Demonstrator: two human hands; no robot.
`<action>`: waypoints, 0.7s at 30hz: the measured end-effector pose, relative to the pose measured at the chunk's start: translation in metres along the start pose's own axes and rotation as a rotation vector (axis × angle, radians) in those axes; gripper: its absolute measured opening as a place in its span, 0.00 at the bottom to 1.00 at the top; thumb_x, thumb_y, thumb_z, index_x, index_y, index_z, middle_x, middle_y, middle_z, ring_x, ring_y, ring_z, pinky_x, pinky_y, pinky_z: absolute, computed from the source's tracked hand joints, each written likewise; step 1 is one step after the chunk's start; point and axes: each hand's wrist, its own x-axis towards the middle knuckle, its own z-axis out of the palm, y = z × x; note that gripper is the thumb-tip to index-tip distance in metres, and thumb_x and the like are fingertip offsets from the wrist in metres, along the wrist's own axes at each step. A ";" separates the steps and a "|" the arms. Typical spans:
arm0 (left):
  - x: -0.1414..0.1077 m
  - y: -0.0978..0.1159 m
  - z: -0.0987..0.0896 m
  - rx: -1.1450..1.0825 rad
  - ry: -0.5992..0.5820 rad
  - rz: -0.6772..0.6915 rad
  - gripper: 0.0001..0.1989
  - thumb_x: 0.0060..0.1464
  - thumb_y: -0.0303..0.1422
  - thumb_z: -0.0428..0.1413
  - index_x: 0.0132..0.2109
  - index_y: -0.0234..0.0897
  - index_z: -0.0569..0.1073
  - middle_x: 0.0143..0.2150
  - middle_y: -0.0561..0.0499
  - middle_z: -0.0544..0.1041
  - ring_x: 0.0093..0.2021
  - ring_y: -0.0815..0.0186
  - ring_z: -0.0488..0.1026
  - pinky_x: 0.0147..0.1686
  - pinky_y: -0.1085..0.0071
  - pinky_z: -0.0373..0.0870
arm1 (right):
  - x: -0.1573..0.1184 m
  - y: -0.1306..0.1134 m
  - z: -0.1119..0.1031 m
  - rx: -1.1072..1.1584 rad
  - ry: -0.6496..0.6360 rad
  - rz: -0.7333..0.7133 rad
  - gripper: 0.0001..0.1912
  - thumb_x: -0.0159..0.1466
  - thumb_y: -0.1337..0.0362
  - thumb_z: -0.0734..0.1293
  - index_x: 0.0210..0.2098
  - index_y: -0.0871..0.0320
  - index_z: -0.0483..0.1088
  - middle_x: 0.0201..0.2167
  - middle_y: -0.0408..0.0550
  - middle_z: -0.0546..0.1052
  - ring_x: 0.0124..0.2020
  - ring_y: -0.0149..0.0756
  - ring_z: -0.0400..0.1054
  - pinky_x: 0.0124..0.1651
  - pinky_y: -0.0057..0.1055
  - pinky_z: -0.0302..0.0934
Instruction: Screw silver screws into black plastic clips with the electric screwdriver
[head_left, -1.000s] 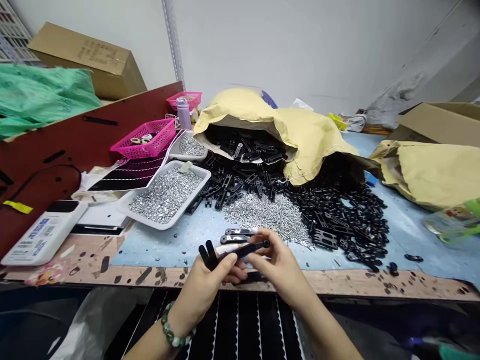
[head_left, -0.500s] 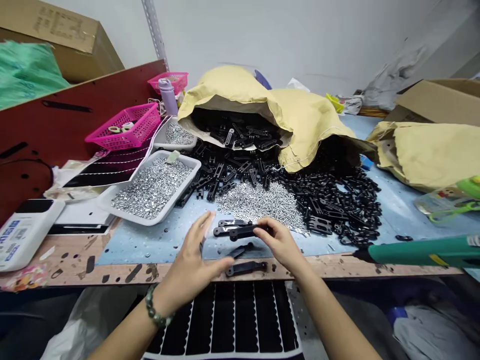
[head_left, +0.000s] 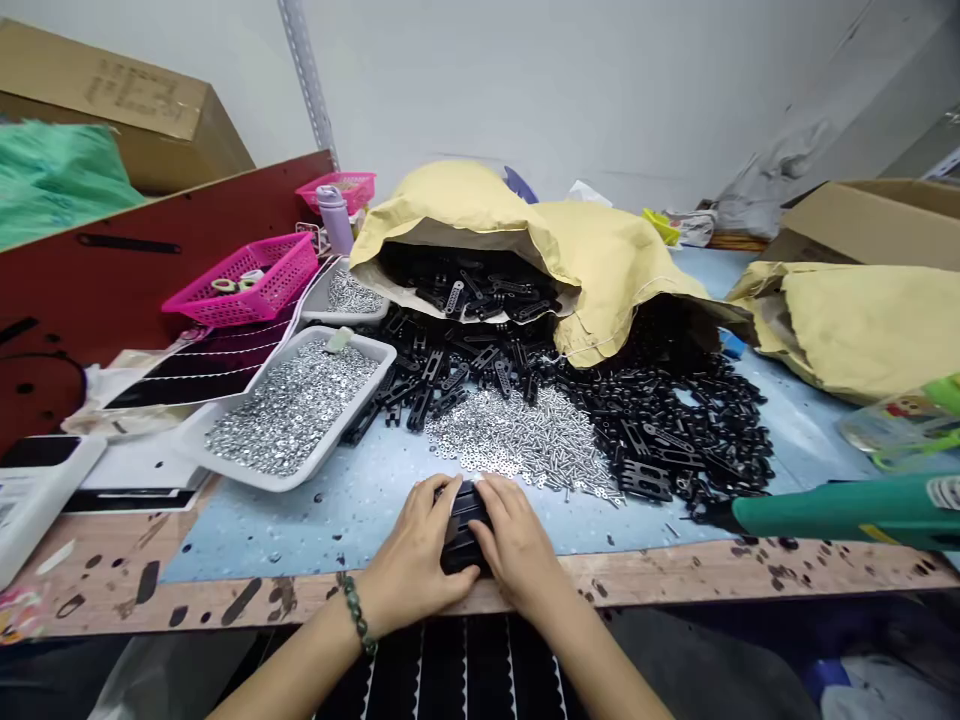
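Note:
Near the table's front edge, my left hand (head_left: 416, 555) and my right hand (head_left: 521, 550) press in from both sides on a bunch of black plastic link pieces (head_left: 463, 535). Fingers and thumbs curl around the bunch, so its ends are partly hidden. Just beyond my fingertips lies a pile of small silver screws and nuts (head_left: 525, 430). Loose black plastic parts (head_left: 667, 430) spread to the right of that pile, and more black links (head_left: 431, 375) lie behind it.
A white tray of silver nuts (head_left: 300, 470) stands left, near a pink basket (head_left: 255, 300). Yellow sacks (head_left: 457, 200) of black parts lie at the back. A green electric screwdriver (head_left: 840, 515) points in from the right. Striped black sheets (head_left: 442, 670) sit below the table edge.
My hands have come together and drawn toward the table's front edge. The black pieces that lay spread between them are now gathered in one bunch. The view has shifted slightly.

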 end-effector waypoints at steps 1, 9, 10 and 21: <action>0.000 0.000 0.001 0.002 -0.004 0.008 0.46 0.43 0.32 0.61 0.66 0.39 0.47 0.61 0.39 0.56 0.62 0.47 0.53 0.59 0.48 0.58 | 0.003 -0.001 0.003 0.007 -0.009 -0.007 0.21 0.65 0.65 0.60 0.57 0.58 0.59 0.51 0.57 0.68 0.53 0.46 0.62 0.54 0.47 0.63; -0.002 0.001 -0.001 -0.006 -0.008 -0.016 0.47 0.44 0.32 0.62 0.66 0.40 0.44 0.60 0.39 0.57 0.61 0.47 0.55 0.58 0.47 0.59 | -0.016 -0.006 -0.024 0.008 -0.063 -0.015 0.16 0.64 0.65 0.61 0.52 0.59 0.63 0.46 0.56 0.69 0.47 0.45 0.64 0.47 0.44 0.66; -0.002 0.001 -0.002 -0.009 -0.019 -0.017 0.49 0.43 0.33 0.63 0.67 0.41 0.44 0.61 0.39 0.57 0.62 0.47 0.54 0.58 0.47 0.58 | -0.020 -0.007 -0.026 -0.009 -0.074 -0.013 0.15 0.64 0.67 0.61 0.51 0.59 0.63 0.45 0.56 0.70 0.46 0.44 0.65 0.46 0.44 0.66; -0.003 0.000 -0.010 -0.029 -0.075 -0.012 0.51 0.44 0.35 0.64 0.67 0.41 0.41 0.64 0.39 0.54 0.64 0.48 0.52 0.61 0.49 0.55 | -0.038 -0.003 -0.027 0.187 -0.171 0.044 0.14 0.66 0.70 0.58 0.51 0.53 0.62 0.43 0.50 0.72 0.46 0.41 0.66 0.47 0.42 0.66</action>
